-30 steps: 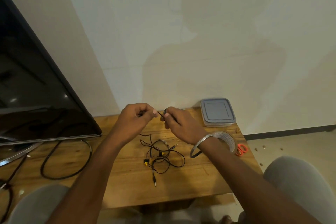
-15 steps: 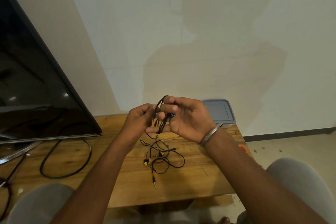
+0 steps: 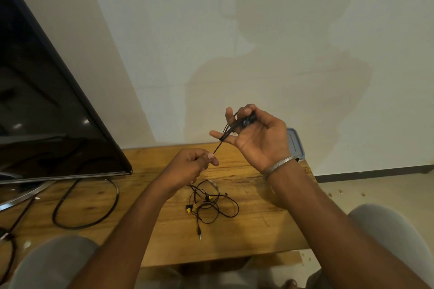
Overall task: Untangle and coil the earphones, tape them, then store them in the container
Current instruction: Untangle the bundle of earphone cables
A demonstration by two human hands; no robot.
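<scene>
Fingers of right hand hold black earphones part-coiled, left hand pinching the loose end; yellow-budded earphones lie tangled on worktop; taping, storing in lidded container both judged outstanding.

Home living room: television on wooden table, plain wall.
</scene>
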